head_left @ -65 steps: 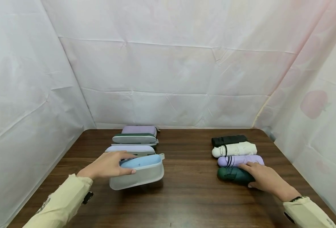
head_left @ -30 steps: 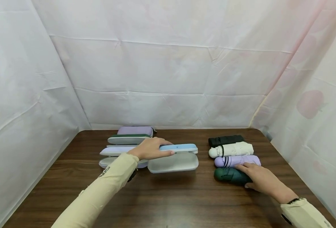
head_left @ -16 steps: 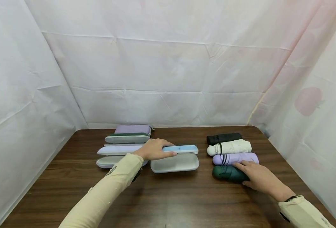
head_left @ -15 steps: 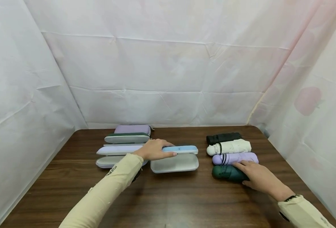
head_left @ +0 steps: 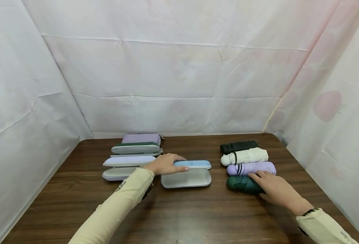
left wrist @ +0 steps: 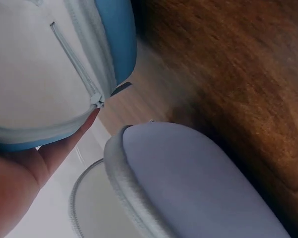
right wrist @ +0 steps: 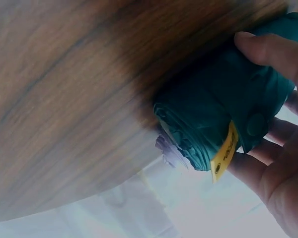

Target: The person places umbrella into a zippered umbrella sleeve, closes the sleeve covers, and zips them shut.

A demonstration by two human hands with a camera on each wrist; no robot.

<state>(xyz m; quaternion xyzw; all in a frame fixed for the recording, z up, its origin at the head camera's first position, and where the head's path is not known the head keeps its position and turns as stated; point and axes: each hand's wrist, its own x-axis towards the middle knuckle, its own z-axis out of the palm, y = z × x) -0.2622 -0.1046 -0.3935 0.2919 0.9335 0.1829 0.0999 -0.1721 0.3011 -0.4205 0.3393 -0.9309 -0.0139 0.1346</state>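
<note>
Both hands grasp something: the left hand (head_left: 166, 164) the blue case (head_left: 192, 176), the right hand (head_left: 274, 188) the green umbrella (head_left: 243, 184), whose yellow tag (right wrist: 225, 152) we see only from the right wrist.

Faint glare is being reflected by the table (head_left: 194, 220). White sheeting (right wrist: 213, 208) is being washed out in the right wrist view.

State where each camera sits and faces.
Worn on head: facing forward and down at the brown wooden table; left hand, right hand and cream sleeves show.
Worn on left wrist: facing the open oblong blue zippered case; left hand partly shows.
Worn on right wrist: facing the rolled green fabric umbrella; right hand shows.
Head and right wrist views share the umbrella.
</note>
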